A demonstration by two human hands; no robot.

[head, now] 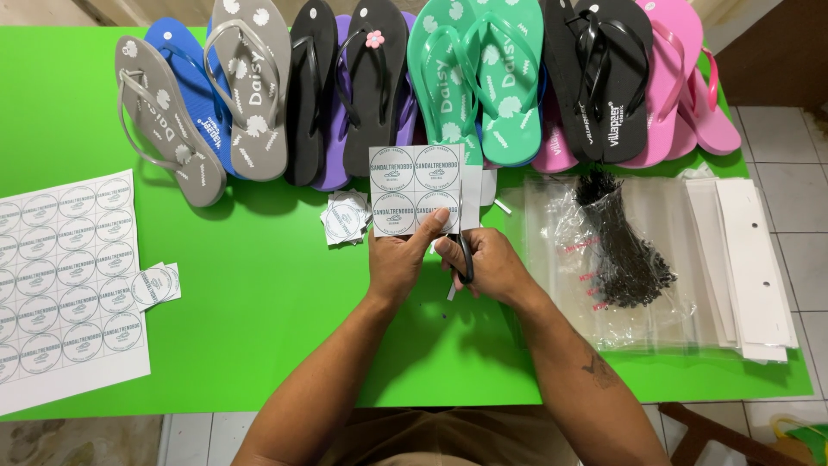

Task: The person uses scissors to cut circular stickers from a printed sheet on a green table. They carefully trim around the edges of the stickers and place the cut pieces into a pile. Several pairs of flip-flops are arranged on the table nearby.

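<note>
Over the middle of the green table, the person's left hand pinched a small sheet of four round stickers by its near edge, thumb lying over the front near the lower right sticker. The sheet stood up beyond the hand, toward the far side, its printed face turned to the camera. It was white, cut square, two rows of two circles, each circle with a thin dark ring and a small dark emblem.

The right hand sat just right of the left, fingers closed through the dark handles of a pair of scissors. The blades ran up along the right edge of the sheet; whether they were parted, I could not tell.

A small pile of cut stickers lay just left of the held sheet. A large uncut sticker sheet lay at the left end of the table. A row of flip-flops in grey, blue, black, purple, green and pink lined the far edge. To the right lay clear plastic bags with a bundle of black ties on top and white card strips beside.
</note>
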